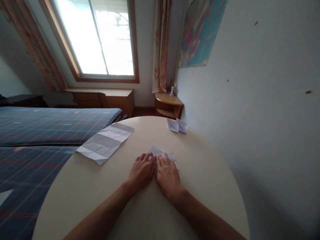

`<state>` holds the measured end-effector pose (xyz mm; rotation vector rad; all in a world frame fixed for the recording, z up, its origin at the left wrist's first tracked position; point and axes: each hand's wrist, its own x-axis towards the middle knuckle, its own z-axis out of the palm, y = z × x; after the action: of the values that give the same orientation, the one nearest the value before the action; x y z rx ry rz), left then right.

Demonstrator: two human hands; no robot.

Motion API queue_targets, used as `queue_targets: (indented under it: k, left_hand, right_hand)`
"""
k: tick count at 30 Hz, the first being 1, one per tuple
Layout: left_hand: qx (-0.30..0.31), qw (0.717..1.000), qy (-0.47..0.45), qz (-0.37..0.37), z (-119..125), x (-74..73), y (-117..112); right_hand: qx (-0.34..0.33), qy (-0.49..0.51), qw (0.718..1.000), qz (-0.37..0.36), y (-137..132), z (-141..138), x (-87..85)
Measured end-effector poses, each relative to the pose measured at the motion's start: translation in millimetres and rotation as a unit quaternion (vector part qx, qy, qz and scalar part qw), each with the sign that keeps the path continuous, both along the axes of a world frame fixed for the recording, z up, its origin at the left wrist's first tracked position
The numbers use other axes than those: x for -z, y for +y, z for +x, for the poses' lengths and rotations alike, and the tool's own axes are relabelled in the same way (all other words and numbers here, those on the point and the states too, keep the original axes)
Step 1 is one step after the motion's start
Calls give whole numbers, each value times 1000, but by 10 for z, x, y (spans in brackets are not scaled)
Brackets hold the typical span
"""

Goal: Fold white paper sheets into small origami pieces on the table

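A folded white paper lies on the round cream table in front of me. My left hand and my right hand rest side by side on its near part, palms down. The fingers of both lie flat and pressed on the paper. Most of the paper is hidden under the hands; only its far tip and right edge show.
A creased, unfolded white sheet lies at the table's left edge. A small folded paper figure sits at the far edge. A bed with a blue plaid cover stands left; a white wall is close on the right.
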<state>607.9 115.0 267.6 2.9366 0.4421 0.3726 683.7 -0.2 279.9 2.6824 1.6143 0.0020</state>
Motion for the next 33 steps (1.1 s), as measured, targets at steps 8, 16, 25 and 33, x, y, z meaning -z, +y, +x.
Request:
queue_targets:
  k: [8, 16, 25, 33]
  left_hand:
    - [30, 1000, 5, 5, -19, 6, -9]
    - [66, 998, 0, 4, -68, 17, 51]
    - [77, 996, 32, 7, -82, 60, -25]
    - [84, 996, 27, 13, -55, -3, -89]
  right_hand:
    - [10, 43, 999, -9, -8, 59, -47]
    - [9, 44, 999, -17, -21, 47, -103]
    - [-9, 58, 998, -28, -79, 113, -70]
    - [2, 52, 997, -52, -90, 110, -122]
